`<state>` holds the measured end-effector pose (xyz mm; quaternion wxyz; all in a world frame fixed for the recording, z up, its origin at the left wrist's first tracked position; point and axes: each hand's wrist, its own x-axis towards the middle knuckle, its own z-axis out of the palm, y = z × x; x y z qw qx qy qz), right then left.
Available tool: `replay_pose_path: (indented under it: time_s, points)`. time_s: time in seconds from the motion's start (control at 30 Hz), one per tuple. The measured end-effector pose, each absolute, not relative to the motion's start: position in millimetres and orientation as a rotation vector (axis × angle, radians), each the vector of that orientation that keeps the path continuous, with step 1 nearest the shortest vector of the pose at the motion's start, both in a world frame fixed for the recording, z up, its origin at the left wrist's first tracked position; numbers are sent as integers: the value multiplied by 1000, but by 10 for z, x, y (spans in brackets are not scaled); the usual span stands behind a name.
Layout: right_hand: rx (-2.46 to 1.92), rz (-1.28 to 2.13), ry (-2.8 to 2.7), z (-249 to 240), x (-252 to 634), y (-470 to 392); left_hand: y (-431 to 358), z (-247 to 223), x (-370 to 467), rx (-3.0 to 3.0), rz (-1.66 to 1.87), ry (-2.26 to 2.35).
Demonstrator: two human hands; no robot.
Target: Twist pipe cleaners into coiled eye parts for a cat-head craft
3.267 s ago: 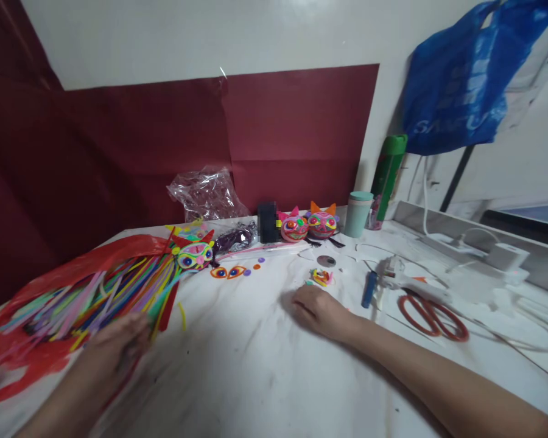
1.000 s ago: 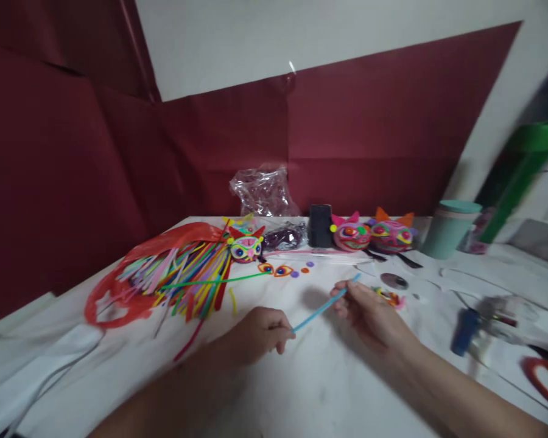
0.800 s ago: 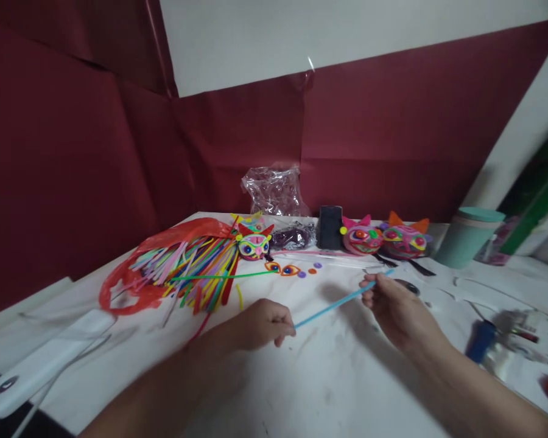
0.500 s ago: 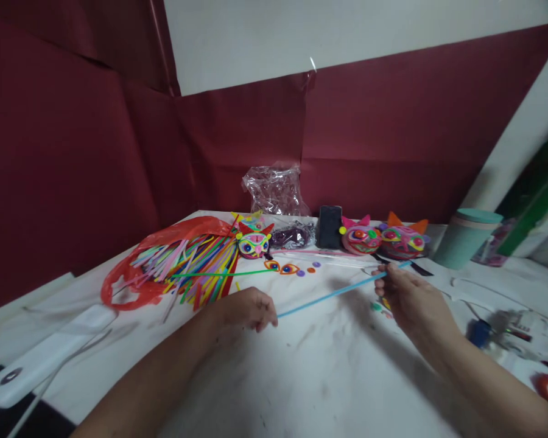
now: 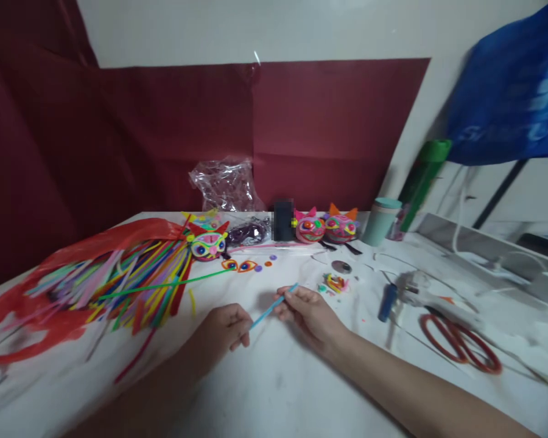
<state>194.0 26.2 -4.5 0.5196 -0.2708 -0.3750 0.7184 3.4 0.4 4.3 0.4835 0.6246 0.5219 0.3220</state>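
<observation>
A light blue pipe cleaner [image 5: 267, 312] slants upward between my two hands above the white tabletop. My left hand [image 5: 231, 325] pinches its lower end, with the fingers curled. The upper part is gripped by my right hand [image 5: 305, 309] between thumb and fingers, and a short tip sticks out beyond them. Beyond my hands lie two orange-rimmed eye shapes [image 5: 238, 266]. To the left, a green pipe cleaner [image 5: 178, 284] crosses a bundle of many-coloured pipe cleaners [image 5: 141, 277] spread on a red plastic bag [image 5: 114, 228].
Decorated animal heads [image 5: 207, 243] stand along the back, near a dark phone [image 5: 283, 220] and crumpled clear plastic [image 5: 226, 185]. On the right are a teal cup [image 5: 382, 222], orange-handled scissors [image 5: 459, 344], a glue gun [image 5: 433, 298] with cords, and small coloured scraps [image 5: 334, 283].
My hands have come closer together, shortening the visible stretch of blue pipe cleaner between them. The view has turned to the right, bringing the scissors and a blue bag into sight.
</observation>
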Motion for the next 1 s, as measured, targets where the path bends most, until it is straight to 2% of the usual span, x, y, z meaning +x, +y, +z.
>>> replay_pose_path:
  time_s: [0.17,0.27,0.37,0.53,0.73,1.0]
  points:
    - [-704,1611,-1045,-94,1917,240,-8,-10,91,1450,777,1169]
    - [-668,1665,-1144,-120,1871,162,-69,-28,170,1425,850,1128]
    - [-570,1754,-1071,-100,1848,103,-129,5,217,1390,907,1178]
    - [-611,1703,-952,-67,1871,117,-156,48,220,1324,838,1198]
    - [-634,1758,-1027,-85,1886,89,-138,18,221,1272,918,1188]
    - [-783,1652,-989,-62,1932,123,-153,49,159,1447,863,1255]
